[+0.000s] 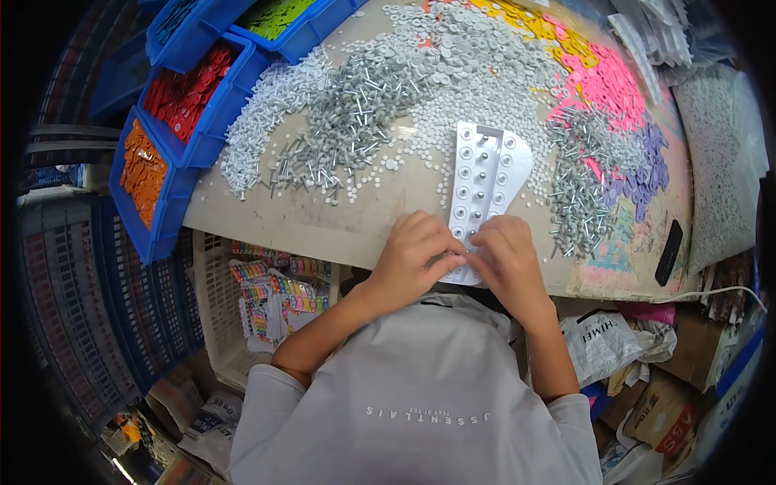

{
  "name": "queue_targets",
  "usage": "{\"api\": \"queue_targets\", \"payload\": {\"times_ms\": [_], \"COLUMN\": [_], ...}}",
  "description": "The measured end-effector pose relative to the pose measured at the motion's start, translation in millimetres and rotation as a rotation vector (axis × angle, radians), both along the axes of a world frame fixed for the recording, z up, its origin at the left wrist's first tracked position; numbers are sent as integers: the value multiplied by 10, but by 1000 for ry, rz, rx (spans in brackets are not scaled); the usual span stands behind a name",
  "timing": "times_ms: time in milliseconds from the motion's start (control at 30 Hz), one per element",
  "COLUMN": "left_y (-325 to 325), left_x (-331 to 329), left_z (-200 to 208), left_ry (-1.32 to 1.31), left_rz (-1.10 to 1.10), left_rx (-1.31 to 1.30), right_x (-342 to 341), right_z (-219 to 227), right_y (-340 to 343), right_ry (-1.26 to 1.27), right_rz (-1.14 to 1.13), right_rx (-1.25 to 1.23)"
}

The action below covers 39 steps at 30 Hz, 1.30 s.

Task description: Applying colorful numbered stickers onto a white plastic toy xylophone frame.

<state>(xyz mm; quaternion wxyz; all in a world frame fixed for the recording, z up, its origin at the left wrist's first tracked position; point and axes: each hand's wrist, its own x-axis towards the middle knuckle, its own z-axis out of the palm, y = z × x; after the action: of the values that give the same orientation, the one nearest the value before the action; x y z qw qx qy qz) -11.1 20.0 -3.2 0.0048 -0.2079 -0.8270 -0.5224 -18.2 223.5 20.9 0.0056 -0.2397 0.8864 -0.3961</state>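
A white plastic board (516,171) with a rounded right side lies at the table's near edge. Along its left and right sides run rows of round white caps (464,173), and metal pins (482,175) stand upright in the groove between them. Over the board's near end, my left hand (418,252) has its thumb and fingers pinched together. My right hand (509,257) is pinched right beside it, the fingertips of both nearly meeting. Whatever lies between the fingertips is too small and covered to make out.
Loose silver metal pins (356,113), white plastic pieces (477,61) and pink pieces (606,89) are heaped beyond the board. Blue bins (194,153) of coloured parts stand at the left. Purple pieces (644,171) and a black bar-shaped object (668,253) lie at the right.
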Motion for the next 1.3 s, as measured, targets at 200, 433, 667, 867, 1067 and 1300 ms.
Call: {"api": "queue_targets", "payload": {"times_ms": [200,433,667,867,1067,1300], "left_y": [89,91,-45,-100,-23,77], "left_x": [48,71,264,-303,-1535,-2202], "left_z": [-84,-129,-221,-169,-104,-271], "left_ry": [99,261,580,399,464,471], "left_rz": [-38,-103,-185,49,255,218], "left_rx": [-66,-232,-352,-212,-232,-372], "right_x": [-16,-48,-37,-360,-1554,-2221], "right_z": [-81,-50,-80,-12,-41,-360], "right_y": [82,100,85,223,689,1014], "right_ry": [29,49,59,123,469,316], "right_rz": [-100,-98,-70,-235,-391,-426], "right_rx": [-53,-32,-61,-34,238,398]}}
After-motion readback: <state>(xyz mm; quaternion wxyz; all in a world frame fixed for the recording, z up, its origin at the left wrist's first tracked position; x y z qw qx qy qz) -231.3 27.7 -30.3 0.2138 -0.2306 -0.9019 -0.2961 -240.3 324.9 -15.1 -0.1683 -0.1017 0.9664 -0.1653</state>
